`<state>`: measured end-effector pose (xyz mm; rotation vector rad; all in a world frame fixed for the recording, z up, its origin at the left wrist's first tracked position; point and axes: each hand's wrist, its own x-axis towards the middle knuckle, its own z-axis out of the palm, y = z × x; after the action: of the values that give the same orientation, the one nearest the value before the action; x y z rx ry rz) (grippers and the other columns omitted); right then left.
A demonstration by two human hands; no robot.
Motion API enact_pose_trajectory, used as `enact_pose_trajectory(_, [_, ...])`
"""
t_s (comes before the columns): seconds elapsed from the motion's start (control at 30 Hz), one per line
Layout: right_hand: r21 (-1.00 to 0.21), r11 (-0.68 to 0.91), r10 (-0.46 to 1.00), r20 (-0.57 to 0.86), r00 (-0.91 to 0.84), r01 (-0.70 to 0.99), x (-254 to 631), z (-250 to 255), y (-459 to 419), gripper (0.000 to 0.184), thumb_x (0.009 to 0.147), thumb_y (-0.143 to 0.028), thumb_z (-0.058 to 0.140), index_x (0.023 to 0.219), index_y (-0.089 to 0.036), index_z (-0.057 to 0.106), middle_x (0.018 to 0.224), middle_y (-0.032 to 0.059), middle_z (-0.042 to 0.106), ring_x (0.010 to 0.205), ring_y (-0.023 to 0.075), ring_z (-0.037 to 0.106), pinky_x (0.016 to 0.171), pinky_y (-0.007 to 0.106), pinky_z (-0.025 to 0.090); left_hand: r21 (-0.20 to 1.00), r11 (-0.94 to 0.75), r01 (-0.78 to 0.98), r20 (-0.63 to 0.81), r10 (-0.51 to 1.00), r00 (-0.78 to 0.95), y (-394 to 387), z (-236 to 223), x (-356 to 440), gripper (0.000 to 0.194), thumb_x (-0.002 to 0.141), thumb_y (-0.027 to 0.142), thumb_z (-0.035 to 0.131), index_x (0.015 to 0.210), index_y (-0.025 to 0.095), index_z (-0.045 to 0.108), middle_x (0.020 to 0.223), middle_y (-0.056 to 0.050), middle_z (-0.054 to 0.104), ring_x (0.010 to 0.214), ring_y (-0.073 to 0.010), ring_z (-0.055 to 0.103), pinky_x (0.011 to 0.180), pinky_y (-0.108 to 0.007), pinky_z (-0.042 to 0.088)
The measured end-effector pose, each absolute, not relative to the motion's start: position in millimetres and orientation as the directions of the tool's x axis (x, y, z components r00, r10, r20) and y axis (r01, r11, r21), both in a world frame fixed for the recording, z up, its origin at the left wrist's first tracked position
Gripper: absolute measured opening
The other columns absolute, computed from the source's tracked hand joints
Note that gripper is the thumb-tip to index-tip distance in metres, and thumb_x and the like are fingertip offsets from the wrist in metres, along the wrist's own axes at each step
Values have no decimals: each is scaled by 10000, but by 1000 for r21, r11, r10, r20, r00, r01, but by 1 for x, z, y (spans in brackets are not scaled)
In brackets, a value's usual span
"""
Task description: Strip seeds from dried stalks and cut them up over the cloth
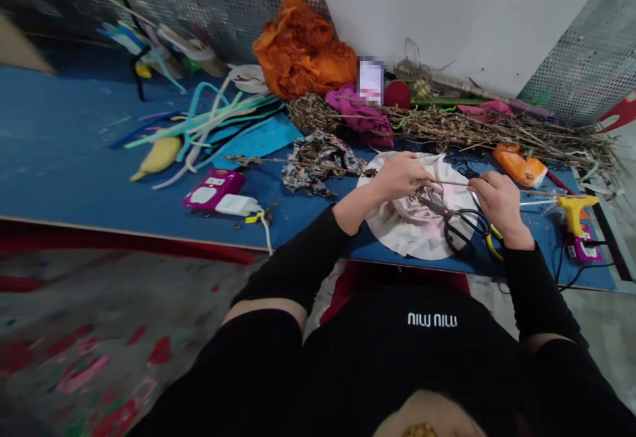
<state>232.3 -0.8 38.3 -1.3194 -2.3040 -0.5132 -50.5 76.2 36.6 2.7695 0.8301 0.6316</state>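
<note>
A thin dried plant stem [450, 183] runs crosswise between my hands. My left hand [403, 175] is closed round it, its dry, leafy end reaching out to the left. Farther right, my right hand [497, 200] pinches the same stem. Below the hands lies a round piece of whitish-pink cloth [397, 228], crumpled in its middle. Black-handled scissors [454, 215] rest on this cloth, blades toward the left hand. Beside the right wrist, a yellow curved handle [493, 243] shows in part; the rest of that tool is hidden.
A yellow glue gun [576, 210] lies at the right by a purple power box [583, 245]. Dried stems [462, 126] are heaped along the back. Patterned cloth [318, 162], orange crumpled material [303, 49], a second purple box [213, 189] and coloured strips [209, 126] lie leftward.
</note>
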Motion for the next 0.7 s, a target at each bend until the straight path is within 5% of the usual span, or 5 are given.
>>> enact_pose_trajectory(0.23, [160,501,671,550,-498,851,238,38,-18,276,1058,-314,515,940,-231,750,848,50,653,791,193,511,735,316,354,571,-709,414,104,563,820,76,55,-49,239,963,281,639,1022,218,861,865,-35,831,738,-149,705,674,-261,436])
enact_pose_trajectory(0.33, [140,507,674,550,-492,851,242,38,-23,299,1066,-335,498,941,-224,747,849,49,645,787,187,525,731,306,370,619,-672,407,16,528,849,74,63,-46,289,987,281,584,1063,197,850,829,-30,815,666,-128,658,645,-252,410])
enact_pose_trajectory(0.7, [-169,384,823,509,-253,908,251,40,-22,315,1032,-373,521,928,-208,768,835,55,624,763,190,583,672,304,402,66,-886,459,363,450,816,68,52,-22,275,1023,209,476,966,170,742,891,-102,780,856,-219,693,873,-386,404])
